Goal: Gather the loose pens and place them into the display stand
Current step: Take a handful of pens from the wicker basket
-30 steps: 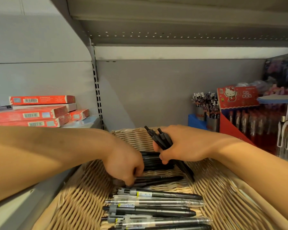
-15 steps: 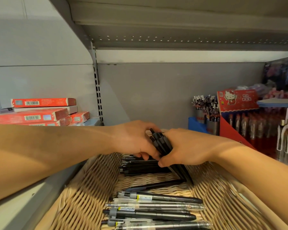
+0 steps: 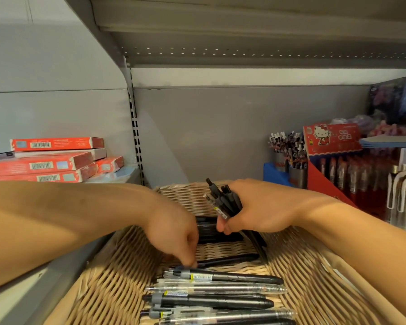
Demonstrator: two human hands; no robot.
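No legible wording anywhere. Barcodes appear on the red boxes (image 3: 42, 160) at left, digits unreadable. The red display stand (image 3: 331, 139) at right bears a cartoon cat figure; its printed characters are too blurred to read.

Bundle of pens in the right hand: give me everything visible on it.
The bundle of pens is a handful of dark, plastic-looking pens, plus one clear barrel with a small label. The right hand grips them mid-length. They tilt, upper ends up and left, lower ends toward the wicker basket. The exact count is unclear. The left hand is not touching them.
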